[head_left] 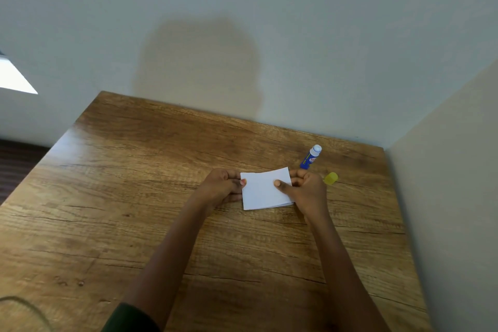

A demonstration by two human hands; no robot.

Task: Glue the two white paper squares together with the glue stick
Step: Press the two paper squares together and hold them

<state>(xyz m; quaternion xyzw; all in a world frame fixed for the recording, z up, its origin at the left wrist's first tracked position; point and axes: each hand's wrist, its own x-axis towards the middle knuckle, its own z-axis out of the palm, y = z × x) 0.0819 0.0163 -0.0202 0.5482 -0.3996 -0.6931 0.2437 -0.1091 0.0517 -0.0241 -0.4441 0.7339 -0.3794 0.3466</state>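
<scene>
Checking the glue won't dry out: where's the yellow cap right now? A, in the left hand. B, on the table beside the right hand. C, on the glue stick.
B: the yellow cap lies on the table just right of the right hand, apart from the uncapped glue stick.

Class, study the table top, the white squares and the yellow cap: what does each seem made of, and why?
Table top: wood or wood-look laminate, semi-gloss; grain lines and a pale sheen show. White squares: thin matt paper; flat, layered edges at one corner. Yellow cap: probably smooth plastic, slightly translucent; too small to be sure.
</scene>
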